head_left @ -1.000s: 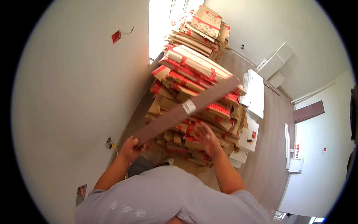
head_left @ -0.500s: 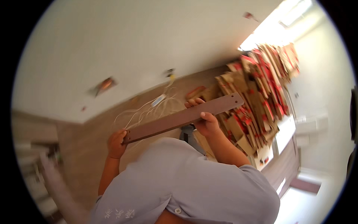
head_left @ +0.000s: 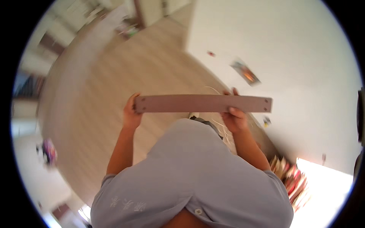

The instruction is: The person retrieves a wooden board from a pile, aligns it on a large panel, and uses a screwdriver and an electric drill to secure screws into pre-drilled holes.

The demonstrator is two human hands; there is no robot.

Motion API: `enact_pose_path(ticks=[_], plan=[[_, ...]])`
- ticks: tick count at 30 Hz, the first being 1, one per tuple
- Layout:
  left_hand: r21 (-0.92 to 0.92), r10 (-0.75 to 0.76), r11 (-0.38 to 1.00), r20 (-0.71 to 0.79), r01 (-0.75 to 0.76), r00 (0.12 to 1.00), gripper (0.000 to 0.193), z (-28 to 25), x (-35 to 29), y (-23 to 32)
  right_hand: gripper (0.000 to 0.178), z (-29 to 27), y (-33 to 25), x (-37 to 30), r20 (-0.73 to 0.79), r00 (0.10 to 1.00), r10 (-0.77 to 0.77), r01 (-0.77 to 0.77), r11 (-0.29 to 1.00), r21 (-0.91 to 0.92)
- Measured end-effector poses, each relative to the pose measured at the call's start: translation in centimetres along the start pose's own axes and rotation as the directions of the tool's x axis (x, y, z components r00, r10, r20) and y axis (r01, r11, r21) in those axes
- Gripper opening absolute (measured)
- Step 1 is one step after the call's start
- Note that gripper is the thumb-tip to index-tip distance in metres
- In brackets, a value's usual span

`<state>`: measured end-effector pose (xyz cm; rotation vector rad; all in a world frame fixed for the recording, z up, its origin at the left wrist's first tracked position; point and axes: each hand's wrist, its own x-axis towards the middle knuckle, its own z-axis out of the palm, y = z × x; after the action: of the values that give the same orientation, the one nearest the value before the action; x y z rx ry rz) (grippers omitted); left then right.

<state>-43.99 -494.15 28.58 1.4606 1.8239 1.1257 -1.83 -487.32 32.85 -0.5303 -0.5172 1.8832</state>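
I hold one long brown board (head_left: 203, 103) level in front of my chest, flat face toward me, above the wooden floor (head_left: 99, 95). My left hand (head_left: 132, 113) grips its left end: the fingers curl round the short edge and close on it, with the forearm rising straight from my grey shirt (head_left: 194, 171). My right hand (head_left: 234, 116) clasps the board farther in, short of the right end, so that a stretch of board juts out past it toward the white wall (head_left: 289, 49). There the thumb lies along the lower edge and two fingertips show over the upper edge; the hand is closed on the board. Both elbows are bent and both arms are bare below the short sleeves.

The board shows four small holes, two at each end. Just under it, between my hands, I can see part of one shoe (head_left: 194, 115), and thin pale cords (head_left: 224, 127) trail on the floor beside my right wrist. One stack of flattened cardboard boxes (head_left: 291, 178), printed in red, lies at the foot of the wall behind my right elbow. On the wall are two small marks, one red, one a blurred patch.
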Motion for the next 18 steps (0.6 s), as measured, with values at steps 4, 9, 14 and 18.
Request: enact_pose_path(ticks=[4,9,14,18], plan=[[-0.149,-0.093,0.986,-0.116,0.076,0.989,0.069,-8.6,6.6,-6.5,0.072,5.5,7.8,12.9,0.024,0.99,0.138,-0.139,0.989,0.044],[0.097,-0.373,0.92,-0.093,0.381,0.923,0.067,-18.2,11.0,-13.7,0.064,10.1,20.4,30.0,0.115,0.927,0.356,-0.356,0.934,-0.018],[0.406,-0.655,0.568,-0.305,0.716,0.692,0.063,-20.7,-8.9,-39.1,0.037,24.2,35.3,47.8,0.119,0.868,0.481,-0.424,0.845,-0.325],[-0.904,-0.888,-0.06,-0.145,0.424,-0.437,0.047,-22.9,-22.3,-39.1,0.034,38.3,48.4,64.0,0.337,0.705,0.624,-0.255,0.667,-0.7]])
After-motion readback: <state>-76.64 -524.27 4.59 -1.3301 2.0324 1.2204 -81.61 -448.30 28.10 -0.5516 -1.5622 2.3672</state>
